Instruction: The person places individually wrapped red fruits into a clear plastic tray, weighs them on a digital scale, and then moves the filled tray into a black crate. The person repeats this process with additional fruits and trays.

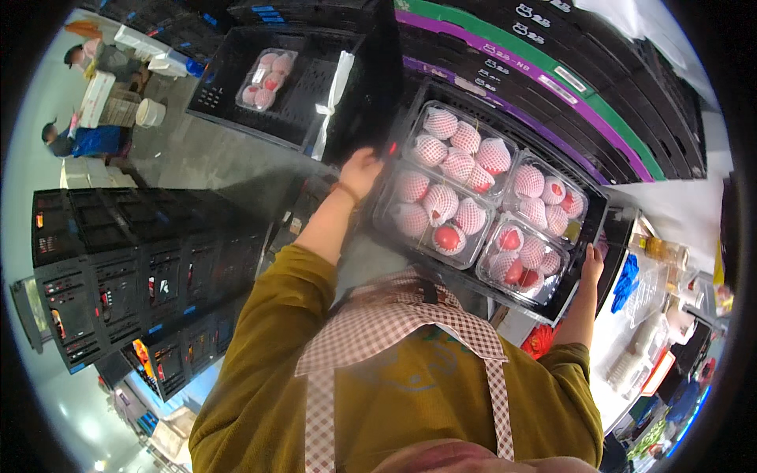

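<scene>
In front of my torso is a black plastic crate (597,220), tilted in view. My left hand (362,172) grips its left end, with the fingertips partly hidden at the rim. My right hand (592,263) holds the opposite end, thumb up along the side. Inside lie several clear plastic punnets of round red fruit in white foam nets: a back left punnet (462,148), a front left punnet (439,214), a back right punnet (547,195) and a front right punnet (523,259). Some fruit shows bare red skin through the nets.
Another black crate (204,109) at upper left holds one fruit punnet (266,80). Stacked crates (532,71), including green and purple ones, rise behind mine. More black crates (148,278) stand at left. A white worktable (603,349) is at right. Two people (59,139) are far left.
</scene>
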Demonstrator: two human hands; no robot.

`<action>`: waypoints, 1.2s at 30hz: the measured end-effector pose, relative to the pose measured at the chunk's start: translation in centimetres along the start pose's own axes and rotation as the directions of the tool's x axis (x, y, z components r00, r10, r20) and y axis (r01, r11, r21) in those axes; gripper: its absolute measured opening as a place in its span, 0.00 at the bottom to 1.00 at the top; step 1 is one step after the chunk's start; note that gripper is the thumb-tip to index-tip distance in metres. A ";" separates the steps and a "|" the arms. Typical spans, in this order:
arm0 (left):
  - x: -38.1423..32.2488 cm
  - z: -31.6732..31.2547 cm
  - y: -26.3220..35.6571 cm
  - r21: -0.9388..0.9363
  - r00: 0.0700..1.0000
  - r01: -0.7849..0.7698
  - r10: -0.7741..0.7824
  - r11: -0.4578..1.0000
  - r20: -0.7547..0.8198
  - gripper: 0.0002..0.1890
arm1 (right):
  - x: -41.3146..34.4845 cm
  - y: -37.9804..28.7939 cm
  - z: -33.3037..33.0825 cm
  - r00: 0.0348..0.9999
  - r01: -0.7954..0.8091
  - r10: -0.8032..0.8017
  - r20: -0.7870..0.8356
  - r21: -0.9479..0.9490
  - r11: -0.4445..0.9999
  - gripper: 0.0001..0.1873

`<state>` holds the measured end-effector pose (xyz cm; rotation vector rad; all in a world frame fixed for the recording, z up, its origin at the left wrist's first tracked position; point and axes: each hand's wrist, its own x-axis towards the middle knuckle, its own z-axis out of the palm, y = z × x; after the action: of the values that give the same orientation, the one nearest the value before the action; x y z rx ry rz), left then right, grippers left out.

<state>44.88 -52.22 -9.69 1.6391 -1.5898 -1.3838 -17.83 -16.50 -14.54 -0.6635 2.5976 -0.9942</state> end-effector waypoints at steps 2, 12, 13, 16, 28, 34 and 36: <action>1.5 1.5 1.6 -0.021 1.000 -0.022 0.022 1.000 -0.007 0.25 | 0.5 -1.0 0.7 0.986 -0.152 0.132 0.104 0.216 0.965 0.18; 5.3 5.3 0.0 0.203 0.991 0.031 -0.056 0.979 0.119 0.17 | 0.1 -4.7 0.3 0.827 -0.545 0.450 0.335 0.286 0.788 0.10; 5.1 5.2 -0.4 0.138 0.993 -0.001 -0.015 0.990 0.116 0.16 | 0.3 -4.6 0.4 0.836 -0.527 0.433 0.337 0.275 0.804 0.10; 3.3 4.6 -0.7 0.271 0.996 0.061 -0.075 0.960 0.041 0.18 | 0.7 -4.2 0.7 0.861 -0.473 0.398 0.317 0.211 0.855 0.11; -13.3 -3.8 -5.4 0.030 0.930 0.345 -0.338 0.938 -0.142 0.19 | -0.7 -8.6 5.9 0.906 -0.189 0.128 0.402 0.116 0.975 0.11; -21.7 -7.6 -14.1 -0.270 0.874 0.319 -0.392 0.908 -0.287 0.19 | -4.9 -18.1 10.6 0.852 -0.047 0.005 0.524 0.066 0.997 0.12; -25.3 -9.2 -16.7 -0.400 0.837 0.311 -0.448 0.862 -0.314 0.19 | -7.7 -21.8 12.8 0.833 0.010 -0.024 0.553 0.028 1.000 0.11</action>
<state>65.02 -27.89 -12.21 1.9348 -0.7655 -1.3012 0.93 -33.99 -8.17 -0.8258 2.0654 -0.6982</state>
